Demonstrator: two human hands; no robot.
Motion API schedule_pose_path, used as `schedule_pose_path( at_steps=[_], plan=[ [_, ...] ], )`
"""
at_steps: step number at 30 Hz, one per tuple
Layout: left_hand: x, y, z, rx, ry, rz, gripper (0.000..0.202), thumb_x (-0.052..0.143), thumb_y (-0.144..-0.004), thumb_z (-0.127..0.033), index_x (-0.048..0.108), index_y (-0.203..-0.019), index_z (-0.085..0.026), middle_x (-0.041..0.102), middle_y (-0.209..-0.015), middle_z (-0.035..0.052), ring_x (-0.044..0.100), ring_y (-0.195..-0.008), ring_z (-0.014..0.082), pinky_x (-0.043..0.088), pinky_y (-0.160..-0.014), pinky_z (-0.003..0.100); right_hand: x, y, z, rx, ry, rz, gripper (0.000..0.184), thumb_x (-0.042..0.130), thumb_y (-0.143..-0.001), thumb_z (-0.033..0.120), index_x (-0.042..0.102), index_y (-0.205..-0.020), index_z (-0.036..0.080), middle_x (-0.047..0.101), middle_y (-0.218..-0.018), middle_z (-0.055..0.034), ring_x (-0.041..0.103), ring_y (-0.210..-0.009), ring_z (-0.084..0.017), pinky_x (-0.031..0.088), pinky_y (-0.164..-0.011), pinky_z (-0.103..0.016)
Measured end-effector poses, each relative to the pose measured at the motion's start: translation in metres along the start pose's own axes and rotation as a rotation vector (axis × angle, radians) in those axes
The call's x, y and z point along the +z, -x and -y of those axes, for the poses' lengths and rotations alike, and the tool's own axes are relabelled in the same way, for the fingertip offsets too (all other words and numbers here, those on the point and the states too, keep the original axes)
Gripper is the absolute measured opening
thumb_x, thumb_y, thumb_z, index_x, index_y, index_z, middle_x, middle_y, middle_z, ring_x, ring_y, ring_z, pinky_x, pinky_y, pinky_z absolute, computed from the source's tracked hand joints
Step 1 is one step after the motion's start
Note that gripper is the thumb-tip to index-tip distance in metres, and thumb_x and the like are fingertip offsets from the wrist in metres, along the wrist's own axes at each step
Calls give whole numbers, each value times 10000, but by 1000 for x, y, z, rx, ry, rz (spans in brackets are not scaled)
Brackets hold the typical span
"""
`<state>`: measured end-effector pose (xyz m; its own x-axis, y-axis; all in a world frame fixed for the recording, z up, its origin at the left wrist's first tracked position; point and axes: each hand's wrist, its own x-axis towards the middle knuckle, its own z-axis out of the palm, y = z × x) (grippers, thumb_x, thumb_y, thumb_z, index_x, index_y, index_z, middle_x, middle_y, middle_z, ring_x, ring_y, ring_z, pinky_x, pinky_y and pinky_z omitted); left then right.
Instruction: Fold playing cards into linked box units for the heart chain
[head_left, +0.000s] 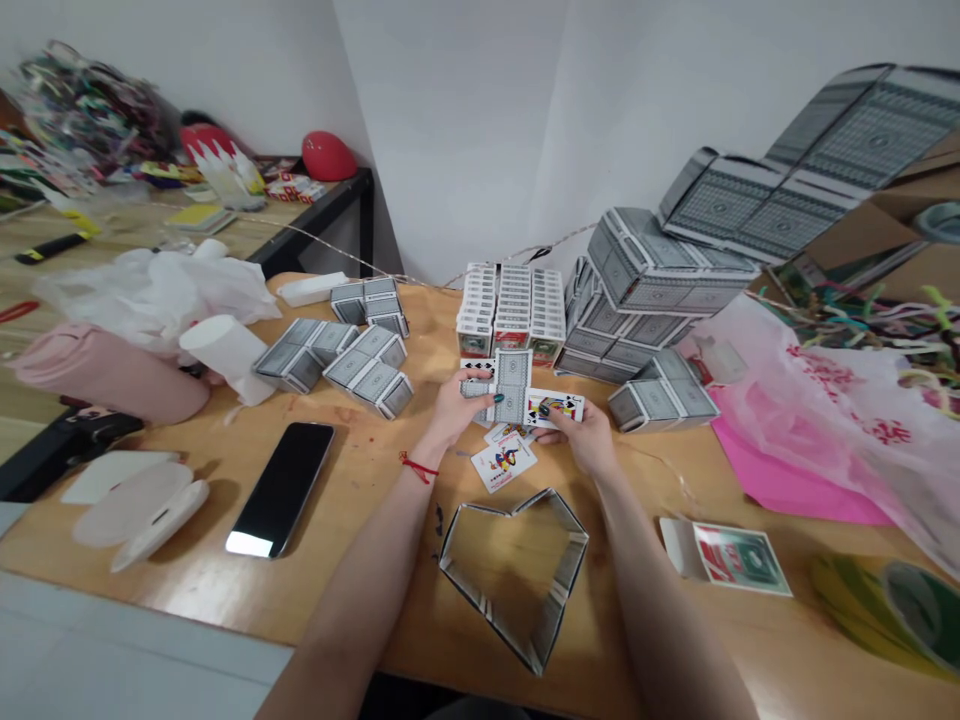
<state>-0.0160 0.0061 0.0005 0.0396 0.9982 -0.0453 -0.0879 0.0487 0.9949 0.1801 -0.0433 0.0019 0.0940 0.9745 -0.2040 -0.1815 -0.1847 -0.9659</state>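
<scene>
My left hand grips a small stack of playing cards with a grey patterned back, held upright over the wooden table. My right hand pinches a face-up card beside that stack. Two more face-up cards lie on the table just below my hands. In front of me rests a heart-shaped ring of folded cards. Behind my hands stand rows of boxed card decks.
A black phone lies at left, near folded card blocks and a paper roll. An open card box lies at right, by pink plastic bags. Large stacked card structures rise at back right.
</scene>
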Motion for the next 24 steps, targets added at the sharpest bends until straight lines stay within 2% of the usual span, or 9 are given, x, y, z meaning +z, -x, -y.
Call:
schedule_pose_path(
  at_steps=[6,10,14,19,24],
  plan=[
    [-1,1,-2,14,-78,14,370,735,-504,-151,651,-864,-167,635,-808,25,541,-687,121,429,-618,227,-2,3,2,10,109,123,365,672,-623,434,526,-827,169,645,-582,-24,614,-493,-182,522,-479,-315],
    [-3,1,-2,-19,-63,35,357,740,-489,-146,672,-839,-156,656,-815,47,567,-716,148,453,-658,257,-2,6,5,-37,225,195,335,598,-678,471,528,-796,165,603,-518,-1,538,-379,-136,420,-349,-243],
    [-5,0,-1,-22,-82,56,381,737,-491,-147,674,-866,-154,660,-800,51,582,-751,166,468,-702,287,-3,7,6,-65,323,183,286,544,-713,463,515,-737,179,564,-494,20,417,-297,-87,288,-282,-210],
    [-5,1,-2,60,-175,77,354,722,-524,-151,673,-874,-169,654,-867,48,571,-759,148,455,-707,268,-4,5,5,-55,422,176,236,509,-729,416,522,-746,181,521,-446,39,360,-293,-75,261,-303,-206],
    [-4,2,-5,69,-160,107,373,709,-542,-151,658,-911,-172,639,-855,37,550,-721,133,438,-647,241,-5,2,2,-57,464,139,211,510,-720,390,507,-698,180,498,-431,45,378,-328,-76,258,-335,-196]
  ],
)
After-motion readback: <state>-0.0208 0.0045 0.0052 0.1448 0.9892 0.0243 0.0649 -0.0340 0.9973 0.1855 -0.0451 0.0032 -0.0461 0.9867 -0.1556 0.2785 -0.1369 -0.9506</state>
